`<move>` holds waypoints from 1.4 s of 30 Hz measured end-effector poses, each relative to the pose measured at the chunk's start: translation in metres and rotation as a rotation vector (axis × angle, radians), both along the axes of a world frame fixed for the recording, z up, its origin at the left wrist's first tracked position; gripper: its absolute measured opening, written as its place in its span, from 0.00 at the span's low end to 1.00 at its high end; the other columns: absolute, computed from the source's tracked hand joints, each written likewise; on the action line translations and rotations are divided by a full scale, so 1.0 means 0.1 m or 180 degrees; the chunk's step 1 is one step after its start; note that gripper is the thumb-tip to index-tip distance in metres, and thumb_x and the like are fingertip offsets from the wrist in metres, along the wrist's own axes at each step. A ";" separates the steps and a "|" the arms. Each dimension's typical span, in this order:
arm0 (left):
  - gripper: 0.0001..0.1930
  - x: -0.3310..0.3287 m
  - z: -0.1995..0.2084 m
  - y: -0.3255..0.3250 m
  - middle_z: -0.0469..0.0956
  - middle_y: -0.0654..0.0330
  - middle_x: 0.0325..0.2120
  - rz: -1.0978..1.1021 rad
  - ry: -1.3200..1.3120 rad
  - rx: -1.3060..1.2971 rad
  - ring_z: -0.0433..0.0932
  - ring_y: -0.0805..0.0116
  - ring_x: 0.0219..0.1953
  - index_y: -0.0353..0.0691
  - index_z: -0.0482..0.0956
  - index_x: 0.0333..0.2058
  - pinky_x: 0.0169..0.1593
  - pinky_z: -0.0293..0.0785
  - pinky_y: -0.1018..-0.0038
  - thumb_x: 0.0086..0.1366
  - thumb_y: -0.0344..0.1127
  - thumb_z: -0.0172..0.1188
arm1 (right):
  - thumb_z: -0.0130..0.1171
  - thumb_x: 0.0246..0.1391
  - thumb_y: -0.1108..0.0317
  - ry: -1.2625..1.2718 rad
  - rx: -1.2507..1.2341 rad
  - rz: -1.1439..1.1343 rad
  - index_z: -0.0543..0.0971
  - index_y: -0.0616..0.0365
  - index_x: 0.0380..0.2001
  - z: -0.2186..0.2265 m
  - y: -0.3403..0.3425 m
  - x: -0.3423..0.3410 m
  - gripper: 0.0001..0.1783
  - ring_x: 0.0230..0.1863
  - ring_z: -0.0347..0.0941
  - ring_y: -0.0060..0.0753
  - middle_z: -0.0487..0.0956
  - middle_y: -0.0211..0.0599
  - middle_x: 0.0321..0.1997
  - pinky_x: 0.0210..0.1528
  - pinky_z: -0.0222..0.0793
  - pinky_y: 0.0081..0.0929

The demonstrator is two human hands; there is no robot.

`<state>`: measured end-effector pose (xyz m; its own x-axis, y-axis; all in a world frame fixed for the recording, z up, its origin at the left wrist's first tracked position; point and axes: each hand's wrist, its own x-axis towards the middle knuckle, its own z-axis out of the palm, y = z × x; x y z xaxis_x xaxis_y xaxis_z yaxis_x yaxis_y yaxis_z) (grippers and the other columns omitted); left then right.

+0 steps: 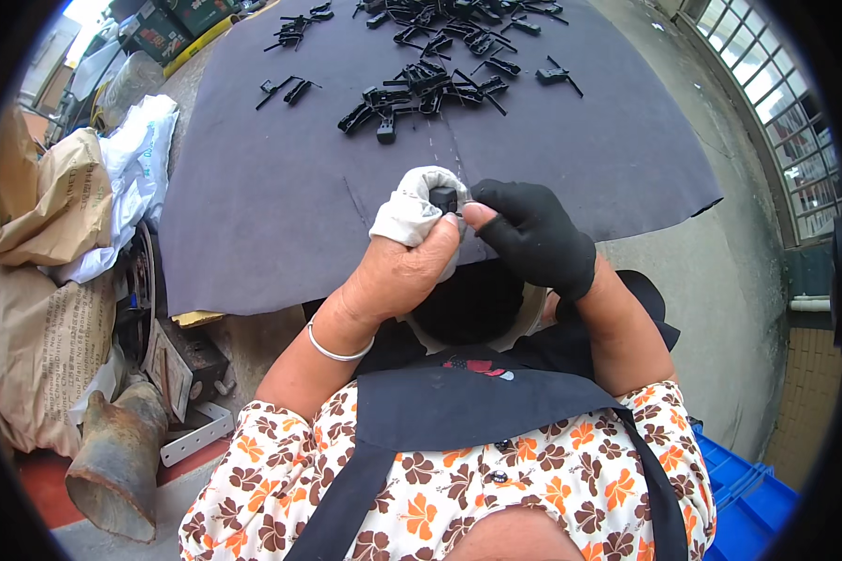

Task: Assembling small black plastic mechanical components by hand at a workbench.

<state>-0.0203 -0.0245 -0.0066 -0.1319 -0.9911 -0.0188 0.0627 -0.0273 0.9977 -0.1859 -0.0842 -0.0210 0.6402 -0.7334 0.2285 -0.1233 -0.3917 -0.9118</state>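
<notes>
My left hand (412,252) grips a small black plastic part (443,199), its thumb pressed along the near side. White cloth (407,217) covers the fingers of that hand and curls around the part. Close against its right side is my right hand (538,234), in a black glove that leaves the thumb tip bare. The right thumb and forefinger pinch together at the part's edge; whatever is between them is too small to make out. Both hands are above the near edge of a grey-covered table (271,206).
Many similar black parts with thin arms lie in a heap (430,89) on the table's far half, a few apart from it. Brown paper sacks (37,346), a white plastic bag (136,154) and a rusty pipe (122,458) stand at left. A blue crate (748,496) is at lower right.
</notes>
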 end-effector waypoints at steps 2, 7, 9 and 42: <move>0.11 -0.02 -0.08 0.00 0.70 0.61 0.24 0.0215 -0.0771 -0.0579 0.66 0.79 0.20 0.32 0.65 0.43 0.26 0.64 0.83 0.60 0.24 0.45 | 0.52 0.56 0.69 -0.0049 -0.0064 -0.0091 0.75 0.63 0.31 0.01 0.03 0.03 0.08 0.25 0.62 0.17 0.72 0.29 0.22 0.29 0.63 0.22; 0.07 -0.03 -0.06 -0.01 0.71 0.52 0.31 0.0384 -0.2344 -0.2291 0.71 0.67 0.27 0.28 0.70 0.35 0.34 0.70 0.75 0.56 0.22 0.49 | 0.52 0.56 0.66 0.0226 0.0136 -0.0344 0.77 0.64 0.31 0.00 0.07 0.07 0.11 0.24 0.63 0.20 0.72 0.32 0.21 0.31 0.63 0.22; 0.08 -0.03 0.04 0.07 0.71 0.50 0.31 0.0093 -0.2220 -0.1545 0.72 0.61 0.26 0.29 0.70 0.36 0.34 0.70 0.73 0.55 0.21 0.49 | 0.52 0.56 0.64 0.0256 0.0350 -0.0039 0.77 0.63 0.31 0.05 0.04 0.01 0.12 0.25 0.68 0.26 0.74 0.40 0.22 0.31 0.65 0.26; 0.21 0.11 -0.06 -0.30 0.77 0.56 0.39 0.0321 -0.2341 -0.2540 0.79 0.65 0.35 0.36 0.72 0.46 0.39 0.74 0.75 0.51 0.23 0.64 | 0.57 0.52 0.70 -0.0706 0.0701 -0.0472 0.75 0.63 0.34 -0.05 -0.19 -0.05 0.08 0.36 0.68 0.16 0.76 0.26 0.32 0.41 0.65 0.19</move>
<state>-0.0093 -0.0550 -0.0124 -0.2688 -0.7585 0.5936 -0.5911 0.6165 0.5201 -0.1908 -0.1034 -0.0257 0.4754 -0.8620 0.1759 0.0464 -0.1751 -0.9835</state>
